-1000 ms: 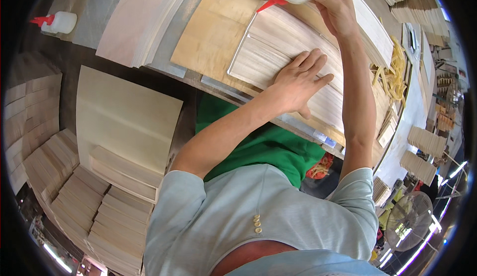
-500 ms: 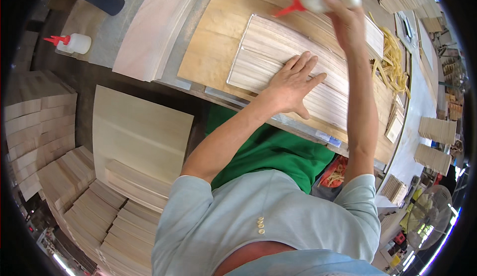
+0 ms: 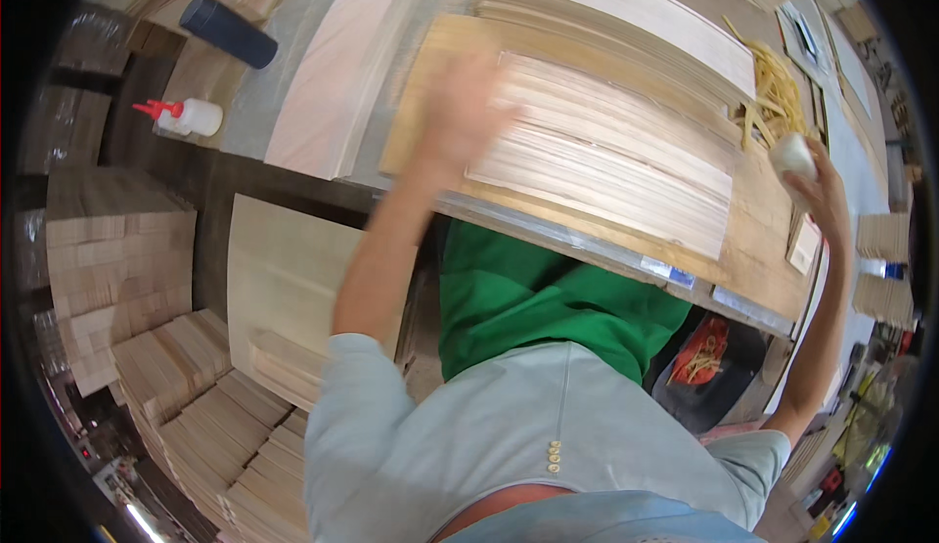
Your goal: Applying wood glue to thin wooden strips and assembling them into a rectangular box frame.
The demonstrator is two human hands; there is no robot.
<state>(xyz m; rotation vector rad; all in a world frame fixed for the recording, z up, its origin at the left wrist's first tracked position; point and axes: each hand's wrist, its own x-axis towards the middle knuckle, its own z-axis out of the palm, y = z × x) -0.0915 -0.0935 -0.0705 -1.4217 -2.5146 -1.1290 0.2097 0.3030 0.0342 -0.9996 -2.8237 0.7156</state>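
At the bench (image 3: 259,113), right fingers (image 3: 825,165) wrap 1 white bottle (image 3: 792,157); left fingers (image 3: 473,71), blurred, seem spread and empty.

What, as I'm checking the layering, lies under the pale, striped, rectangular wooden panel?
A flat tan plywood board shows at the near and right edges of the panel. The middle is covered, so anything between them cannot be seen. The blurred left hand hides some too.

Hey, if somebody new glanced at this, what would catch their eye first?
Likely the bright green cloth near the middle, just below the bench edge. Next, the pale striped wood panel, with the blurred left hand at its left end. Off to the right, the right hand grips a white bottle near tangled yellow bands.
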